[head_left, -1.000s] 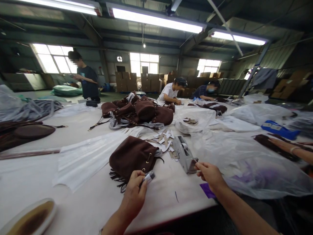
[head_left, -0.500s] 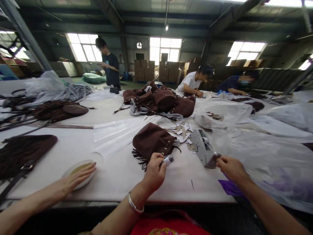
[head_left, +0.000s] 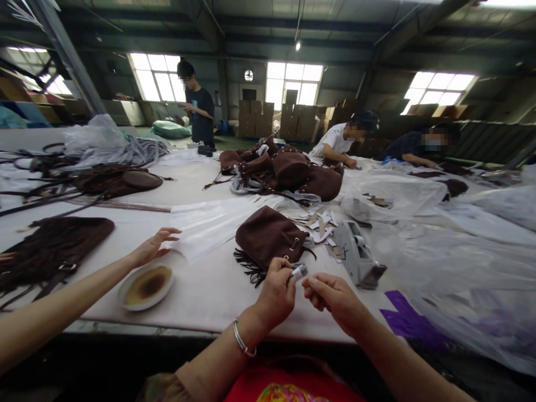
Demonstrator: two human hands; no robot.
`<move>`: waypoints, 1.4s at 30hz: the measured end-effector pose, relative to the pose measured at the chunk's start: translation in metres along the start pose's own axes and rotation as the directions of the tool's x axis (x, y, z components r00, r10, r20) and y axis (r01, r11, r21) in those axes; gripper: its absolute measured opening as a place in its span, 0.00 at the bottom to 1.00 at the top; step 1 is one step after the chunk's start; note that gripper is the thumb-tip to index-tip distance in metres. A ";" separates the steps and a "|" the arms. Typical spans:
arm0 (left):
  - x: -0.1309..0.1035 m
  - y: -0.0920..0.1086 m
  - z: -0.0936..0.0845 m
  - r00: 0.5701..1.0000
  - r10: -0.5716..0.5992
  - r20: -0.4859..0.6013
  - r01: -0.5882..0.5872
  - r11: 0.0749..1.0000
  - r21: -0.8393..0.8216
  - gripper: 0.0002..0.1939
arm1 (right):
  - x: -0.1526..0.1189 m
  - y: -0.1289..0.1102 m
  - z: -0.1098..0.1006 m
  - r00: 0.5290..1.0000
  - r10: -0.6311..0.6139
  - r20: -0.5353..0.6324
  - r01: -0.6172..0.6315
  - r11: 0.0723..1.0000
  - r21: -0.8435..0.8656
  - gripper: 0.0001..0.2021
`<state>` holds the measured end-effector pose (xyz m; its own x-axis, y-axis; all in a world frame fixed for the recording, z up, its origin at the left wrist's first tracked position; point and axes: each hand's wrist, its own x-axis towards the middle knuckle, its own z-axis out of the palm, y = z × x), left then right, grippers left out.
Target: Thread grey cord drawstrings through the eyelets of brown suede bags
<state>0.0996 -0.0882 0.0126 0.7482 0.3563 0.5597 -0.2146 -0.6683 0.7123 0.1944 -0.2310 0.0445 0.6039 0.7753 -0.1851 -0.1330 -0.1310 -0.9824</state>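
Head view: the left hand [head_left: 276,293] pinches a small packet [head_left: 298,272], best held steady; the right hand [head_left: 330,298], fingertips together, sits beside it (whether holding anything, I cannot tell); the brown bag [head_left: 268,237] lies just beyond the left.

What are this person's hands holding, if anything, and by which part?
The left hand pinches a small pale piece by its near end. Whether the right hand holds anything cannot be told.

The bag [head_left: 267,237] is brown (the tape dispenser [head_left: 350,259] grey).
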 end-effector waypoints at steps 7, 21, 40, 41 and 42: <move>-0.004 0.000 -0.001 0.999 0.037 -0.010 -0.037 0.999 0.018 0.07 | 0.019 0.006 0.018 0.994 0.053 -0.093 -0.051 0.998 0.023 0.22; -0.012 -0.016 0.015 0.976 0.206 0.068 -0.215 0.959 0.183 0.10 | 0.034 0.017 0.012 0.884 0.456 -0.101 -0.443 0.887 0.131 0.14; -0.004 -0.012 0.008 0.989 0.137 0.050 -0.144 0.971 0.191 0.08 | 0.028 0.027 0.013 0.931 0.364 -0.040 -0.334 0.890 0.310 0.14; -0.004 -0.011 0.007 0.990 0.130 0.046 -0.136 0.974 0.182 0.08 | 0.028 0.028 0.014 0.932 0.361 -0.028 -0.333 0.886 0.323 0.14; -0.004 -0.011 0.007 0.992 0.121 0.040 -0.126 0.977 0.170 0.08 | 0.028 0.029 0.015 0.936 0.351 -0.019 -0.324 0.884 0.336 0.14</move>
<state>0.1028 -0.0869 -0.0002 0.7415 0.2465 0.6240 -0.1974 -0.8088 0.5540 0.1957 -0.2036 0.0113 0.5336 0.6683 -0.5183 -0.5775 -0.1598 -0.8006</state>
